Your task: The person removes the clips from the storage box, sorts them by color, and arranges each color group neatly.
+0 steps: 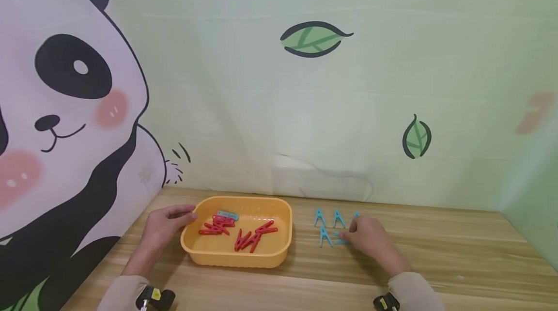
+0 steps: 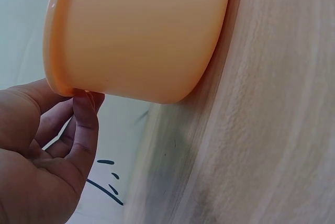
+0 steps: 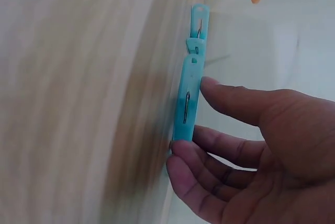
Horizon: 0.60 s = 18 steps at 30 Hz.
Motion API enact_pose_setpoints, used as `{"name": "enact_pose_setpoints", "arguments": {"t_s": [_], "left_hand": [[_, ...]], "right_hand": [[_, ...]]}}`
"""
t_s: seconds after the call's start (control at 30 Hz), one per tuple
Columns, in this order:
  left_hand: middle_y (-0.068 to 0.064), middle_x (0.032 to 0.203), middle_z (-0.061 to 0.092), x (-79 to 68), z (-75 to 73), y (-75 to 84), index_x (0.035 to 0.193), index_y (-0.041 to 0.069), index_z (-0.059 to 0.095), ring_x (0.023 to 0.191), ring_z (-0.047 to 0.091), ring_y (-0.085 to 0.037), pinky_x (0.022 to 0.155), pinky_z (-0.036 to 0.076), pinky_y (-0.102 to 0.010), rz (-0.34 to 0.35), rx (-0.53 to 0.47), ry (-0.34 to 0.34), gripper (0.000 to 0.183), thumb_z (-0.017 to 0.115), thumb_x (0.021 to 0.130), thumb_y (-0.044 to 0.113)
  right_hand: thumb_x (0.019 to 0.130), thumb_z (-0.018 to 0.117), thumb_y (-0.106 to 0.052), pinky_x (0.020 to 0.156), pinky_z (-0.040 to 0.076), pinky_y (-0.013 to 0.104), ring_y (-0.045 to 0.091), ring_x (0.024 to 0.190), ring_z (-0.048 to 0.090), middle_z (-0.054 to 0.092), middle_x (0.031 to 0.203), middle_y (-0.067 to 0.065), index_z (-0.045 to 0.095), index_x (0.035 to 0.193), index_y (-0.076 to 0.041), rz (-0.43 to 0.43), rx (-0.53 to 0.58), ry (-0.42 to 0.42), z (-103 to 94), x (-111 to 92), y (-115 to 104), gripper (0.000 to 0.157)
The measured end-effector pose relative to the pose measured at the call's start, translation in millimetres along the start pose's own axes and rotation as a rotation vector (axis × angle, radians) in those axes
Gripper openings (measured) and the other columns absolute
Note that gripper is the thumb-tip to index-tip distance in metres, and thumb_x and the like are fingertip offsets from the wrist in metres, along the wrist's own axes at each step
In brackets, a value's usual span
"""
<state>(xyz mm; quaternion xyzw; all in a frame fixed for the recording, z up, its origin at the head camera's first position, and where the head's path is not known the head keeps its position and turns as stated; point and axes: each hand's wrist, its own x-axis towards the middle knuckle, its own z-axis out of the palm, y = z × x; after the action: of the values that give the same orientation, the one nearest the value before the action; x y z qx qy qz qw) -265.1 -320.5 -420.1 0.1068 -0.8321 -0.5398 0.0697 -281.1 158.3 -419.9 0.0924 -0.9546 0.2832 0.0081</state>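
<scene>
An orange-yellow plastic basin [image 1: 237,258] sits on the wooden table, with several red clothespins [image 1: 250,241] and a blue clothespin [image 1: 227,215] inside. At its left end my left hand [image 1: 163,228] pinches the rim, fingertips tucked under the lip [image 2: 65,89] in the left wrist view. To the right of the basin, blue clothespins [image 1: 324,237] lie spread in rows. My right hand [image 1: 370,237] is over the right end of the lower row. In the right wrist view, its thumb and fingers hold a blue clothespin [image 3: 187,96] by its side and end, low at the tabletop.
The wooden table [image 1: 457,253] runs back to a pale green wall sheet [image 1: 235,107] printed with leaves and a large panda [image 1: 56,107] at the left. Another green panel [image 1: 536,204] stands along the right edge.
</scene>
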Motion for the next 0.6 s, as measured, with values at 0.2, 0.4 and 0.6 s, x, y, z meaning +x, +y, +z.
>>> {"name": "enact_pose_setpoints", "arguments": {"t_s": [0.2, 0.4, 0.6], "left_hand": [[-0.020, 0.129, 0.073, -0.6, 0.2, 0.2, 0.134, -0.005, 0.069, 0.122, 0.066, -0.034, 0.097, 0.060, -0.035, 0.004, -0.002, -0.001, 0.046, 0.079, 0.099, 0.022], [-0.019, 0.129, 0.073, -0.2, 0.2, 0.0, 0.135, -0.005, 0.069, 0.122, 0.066, -0.035, 0.098, 0.059, -0.036, -0.002, 0.004, -0.001, 0.046, 0.079, 0.099, 0.023], [-0.020, 0.129, 0.072, 1.2, 0.1, -1.0, 0.136, -0.005, 0.068, 0.123, 0.065, -0.036, 0.101, 0.058, -0.040, -0.001, 0.006, -0.004, 0.047, 0.079, 0.099, 0.024]], "right_hand": [[0.090, 0.085, -0.014, 0.062, 0.053, 0.033, 0.019, 0.073, 0.058, 0.067, 0.081, 0.004, 0.071, 0.084, -0.001, -0.002, 0.006, 0.035, -2.0, 3.5, 2.1, 0.021], [0.088, 0.082, -0.005, 0.072, 0.060, 0.039, 0.023, 0.085, 0.066, 0.070, 0.090, 0.007, 0.073, 0.096, 0.002, 0.016, 0.069, 0.009, -5.2, 2.6, -0.6, 0.014], [0.087, 0.081, -0.001, 0.081, 0.062, 0.044, 0.029, 0.097, 0.070, 0.073, 0.101, 0.012, 0.072, 0.109, 0.005, -0.020, 0.121, 0.006, -5.1, 3.5, 0.5, 0.024]]}}
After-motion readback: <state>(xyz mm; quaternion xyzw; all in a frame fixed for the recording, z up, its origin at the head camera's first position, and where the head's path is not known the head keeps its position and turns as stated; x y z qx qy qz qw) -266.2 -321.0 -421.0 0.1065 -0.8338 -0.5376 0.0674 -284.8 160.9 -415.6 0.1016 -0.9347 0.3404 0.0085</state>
